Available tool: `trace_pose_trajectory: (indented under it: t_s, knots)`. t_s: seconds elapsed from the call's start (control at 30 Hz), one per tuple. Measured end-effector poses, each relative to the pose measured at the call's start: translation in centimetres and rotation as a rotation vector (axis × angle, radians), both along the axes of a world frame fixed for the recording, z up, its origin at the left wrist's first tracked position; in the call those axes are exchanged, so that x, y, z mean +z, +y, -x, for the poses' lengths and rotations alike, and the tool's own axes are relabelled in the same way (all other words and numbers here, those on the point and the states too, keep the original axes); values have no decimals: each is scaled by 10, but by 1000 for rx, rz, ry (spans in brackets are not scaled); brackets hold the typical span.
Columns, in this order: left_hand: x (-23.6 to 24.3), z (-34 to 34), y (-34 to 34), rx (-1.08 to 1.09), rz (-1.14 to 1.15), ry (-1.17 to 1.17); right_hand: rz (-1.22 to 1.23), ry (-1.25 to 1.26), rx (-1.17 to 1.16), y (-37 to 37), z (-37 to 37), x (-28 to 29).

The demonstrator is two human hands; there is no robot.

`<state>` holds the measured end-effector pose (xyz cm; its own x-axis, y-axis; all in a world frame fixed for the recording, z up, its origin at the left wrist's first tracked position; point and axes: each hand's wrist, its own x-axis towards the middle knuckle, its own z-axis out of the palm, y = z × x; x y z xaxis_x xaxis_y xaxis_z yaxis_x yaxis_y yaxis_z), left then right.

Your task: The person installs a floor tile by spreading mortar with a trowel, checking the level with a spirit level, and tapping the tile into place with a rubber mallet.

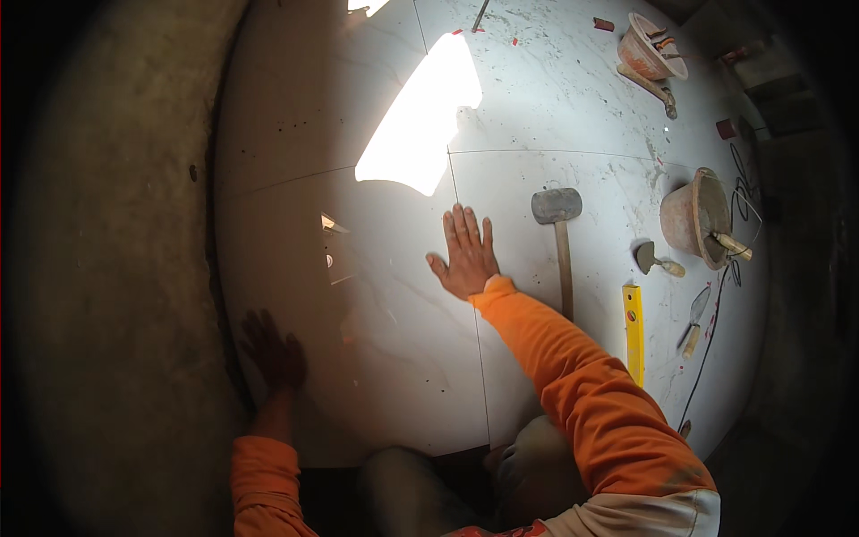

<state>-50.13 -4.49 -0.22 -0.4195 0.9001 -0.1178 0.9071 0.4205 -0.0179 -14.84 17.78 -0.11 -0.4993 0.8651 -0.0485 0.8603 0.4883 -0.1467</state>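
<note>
Resting your shadowed left hand [273, 351] on the pale floor tile [403, 295] beside grey concrete [125, 268] and your right hand [467, 251] across its seam [484, 394], fingers apart and gripping nothing, you could tip the tile and raise a lip by pressing unevenly.

A pinkish bucket [682, 222] stands near a black cable [710, 338].

A long, wrinkly orange right sleeve [586, 385] is being worn to the wrist. A dark smudge [682, 476] is being shown beside the pale shirt part [635, 516]. A red patch [514, 530] is being seen at the near edge. The orange left sleeve [266, 470] is being worn shorter. Greyish trousers [541, 456] are being worn. The left hand [275, 351] and right hand [468, 257] are being shown bare.
</note>
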Motion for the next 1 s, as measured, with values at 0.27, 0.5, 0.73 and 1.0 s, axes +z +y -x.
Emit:
trace_pose_trajectory:
  t_s: [0.27, 0.5, 0.73, 1.0]
  knots:
    - [12, -159, 155, 186, -28, -120, 11, 293, -181, -137, -111, 58]
    - [15, -156, 187, -87, -65, -171, 40, 288, -715, -70, -191, 17]
    - [-7, -139, 178, -80, -180, -132, 488, 595, -213, -102, -111, 95]
    - [-20, -129, 174, -118, -21, 47, 536, 566, 55, -93, -67, 107]
